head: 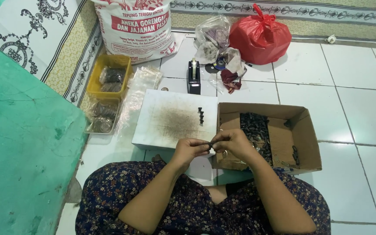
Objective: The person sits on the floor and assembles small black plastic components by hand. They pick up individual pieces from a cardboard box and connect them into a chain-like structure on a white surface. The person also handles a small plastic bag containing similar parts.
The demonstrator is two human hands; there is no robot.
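Both hands meet at fingertip level: the left hand (pixel 190 149) and right hand (pixel 233 143) pinch one small dark piece (pixel 210 144) between them, close to the body for fine work. Just beyond the right hand lies an open brown cardboard box (pixel 303 139) of like dark pieces (pixel 253 126), within reach. Ahead of the left, a stained white board (pixel 172 119) carries a short row of pieces (pixel 201 115).

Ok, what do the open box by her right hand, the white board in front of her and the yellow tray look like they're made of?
The open box looks like plain brown cardboard: matte, with folded flaps. The white board could be foam or painted wood; its top is matte, with a dark scuffed, stained patch. I can't tell which. The yellow tray seems moulded plastic, judging by its even colour and rounded rim.
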